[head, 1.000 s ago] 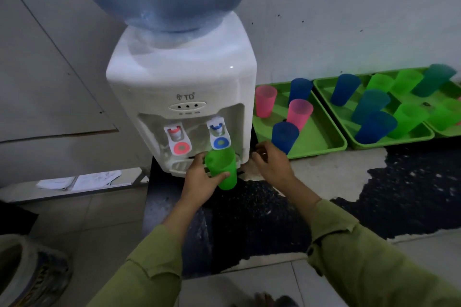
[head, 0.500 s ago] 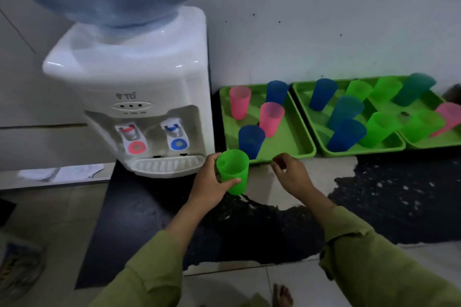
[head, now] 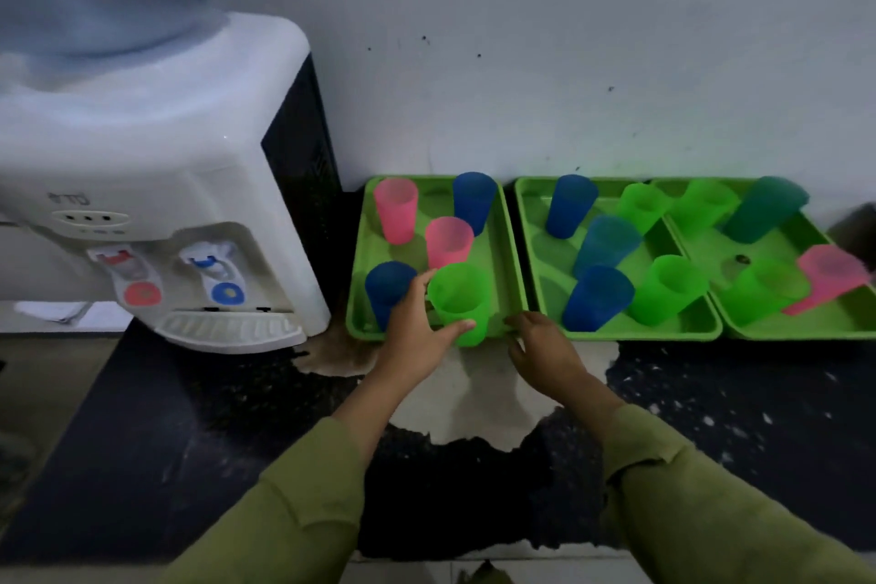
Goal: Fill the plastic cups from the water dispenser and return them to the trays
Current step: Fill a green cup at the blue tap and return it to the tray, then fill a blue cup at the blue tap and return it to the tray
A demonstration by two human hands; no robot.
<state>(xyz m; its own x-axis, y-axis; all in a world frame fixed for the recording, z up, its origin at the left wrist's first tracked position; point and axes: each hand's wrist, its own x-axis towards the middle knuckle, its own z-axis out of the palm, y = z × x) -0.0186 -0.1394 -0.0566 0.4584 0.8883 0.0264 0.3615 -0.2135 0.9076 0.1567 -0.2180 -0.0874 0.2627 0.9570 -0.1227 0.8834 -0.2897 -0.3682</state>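
My left hand (head: 417, 327) grips a bright green cup (head: 462, 299) over the front edge of the left green tray (head: 514, 251). That tray holds two pink cups (head: 396, 209) and two blue cups (head: 474, 199); one blue cup (head: 386, 287) stands just behind my left fingers. My right hand (head: 545, 346) rests at the tray's front right corner, fingers touching the rim; what lies under them is hidden. The white water dispenser (head: 189, 185) stands at the left, with a red tap (head: 142, 292) and a blue tap (head: 227, 292).
Two more green trays (head: 663, 332) lie to the right, holding several blue, green, teal and pink cups. A wall runs close behind. The counter (head: 142, 441) is dark with a pale worn patch near my hands. A drip grille (head: 227, 327) sits under the taps.
My left hand has carried the green cup from under the blue tap rightwards to the left tray. My right hand moved right with it to the tray's front rim.
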